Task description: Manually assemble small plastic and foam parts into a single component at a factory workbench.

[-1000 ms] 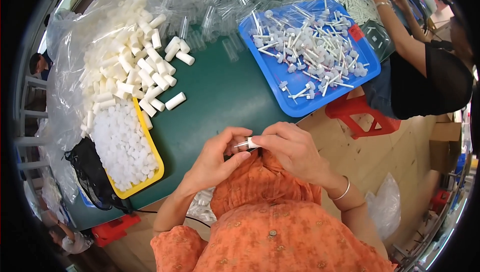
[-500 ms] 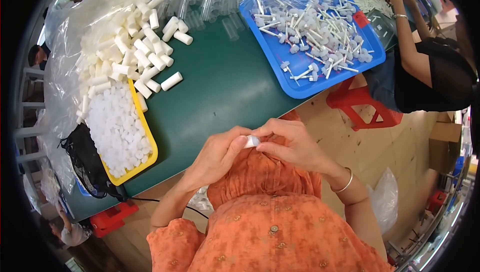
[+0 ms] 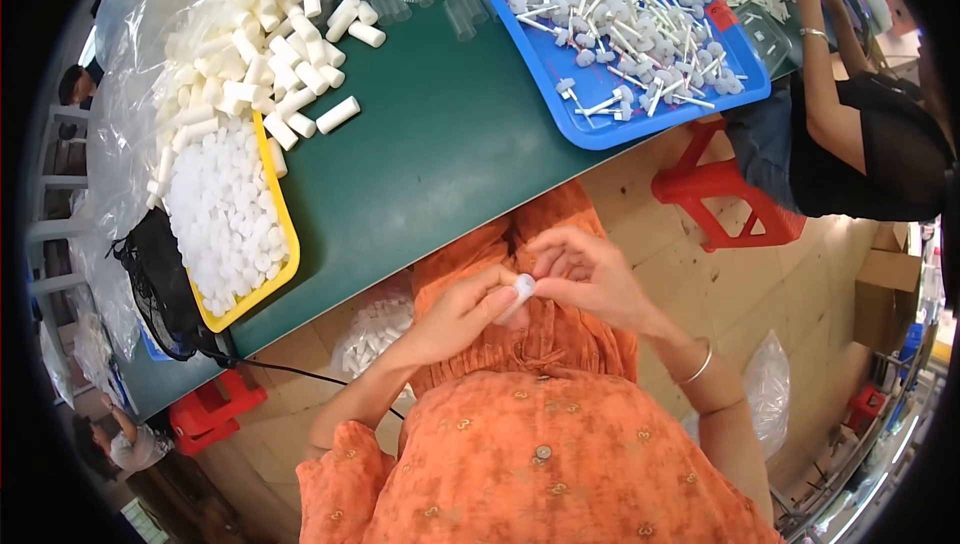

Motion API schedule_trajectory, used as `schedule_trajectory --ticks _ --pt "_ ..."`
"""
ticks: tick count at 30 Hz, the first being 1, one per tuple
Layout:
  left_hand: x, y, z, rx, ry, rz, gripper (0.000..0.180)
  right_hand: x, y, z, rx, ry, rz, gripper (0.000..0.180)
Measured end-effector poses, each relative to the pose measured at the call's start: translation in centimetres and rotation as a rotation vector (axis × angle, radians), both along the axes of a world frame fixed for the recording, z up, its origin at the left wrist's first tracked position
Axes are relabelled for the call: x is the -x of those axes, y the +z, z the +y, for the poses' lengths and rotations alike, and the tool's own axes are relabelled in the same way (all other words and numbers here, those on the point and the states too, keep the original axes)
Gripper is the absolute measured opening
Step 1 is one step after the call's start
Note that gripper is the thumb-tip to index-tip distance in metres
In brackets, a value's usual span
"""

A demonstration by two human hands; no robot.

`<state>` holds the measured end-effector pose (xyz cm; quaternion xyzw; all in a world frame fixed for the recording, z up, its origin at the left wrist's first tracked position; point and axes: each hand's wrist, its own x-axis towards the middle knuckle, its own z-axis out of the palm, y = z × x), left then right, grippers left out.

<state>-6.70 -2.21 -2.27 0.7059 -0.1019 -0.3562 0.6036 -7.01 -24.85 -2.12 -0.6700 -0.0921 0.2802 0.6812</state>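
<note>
Over my lap, my left hand [image 3: 468, 310] pinches a small white cylinder with a pale round cap [image 3: 523, 289] at its upper end. Beside it, my right hand [image 3: 592, 282] has its thumb at the cap, while the index finger stands away from the thumb and the other fingers curl loosely. To the left on the green table [image 3: 410, 174] stands a yellow tray [image 3: 291, 266] full of small white round caps [image 3: 225, 214]. Behind that tray lies a heap of white cylinders [image 3: 338, 115], partly on clear plastic sheeting.
A blue tray [image 3: 600, 134] of white sticks with pale round pieces sits at the back right. Clear tubes [image 3: 460, 16] lie along the far edge. A black mesh bag [image 3: 160, 289] rests by the yellow tray. A co-worker's arm [image 3: 835, 109] and a red stool [image 3: 735, 209] are at right.
My right hand has parted from its two-finger grip on the piece and shifted slightly right. The piece now tilts upward in my left hand. The view has shifted, so the table appears higher.
</note>
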Motion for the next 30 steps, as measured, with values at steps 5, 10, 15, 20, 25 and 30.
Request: schedule_trajectory --ticks 5,10,15,20,25,30 --pt "-0.5 -3.1 -2.1 0.343 0.478 0.316 0.029 2.9 -4.2 3.1 -0.254 -0.493 0.153 0.022" --pt "-1.1 -2.0 -4.6 0.338 0.592 0.482 0.034 1.9 -3.1 6.4 -0.588 -0.532 0.526 0.03" --pt "-2.1 -1.5 -4.6 0.362 0.528 0.489 0.038 1.1 -2.6 6.4 -0.784 -0.59 0.652 0.027" --pt "-2.3 -0.9 -4.5 0.466 0.59 0.632 0.038 0.4 -1.9 7.0 -0.817 -0.599 0.695 0.036" --pt "-2.1 -1.9 -4.0 0.518 0.6 0.549 0.035 -0.3 -2.3 4.9 -0.562 -0.45 0.635 0.041" --pt "-2.0 -1.4 -4.3 0.582 0.628 0.612 0.033 -0.9 -2.4 3.8 -0.83 -0.333 0.898 0.041"
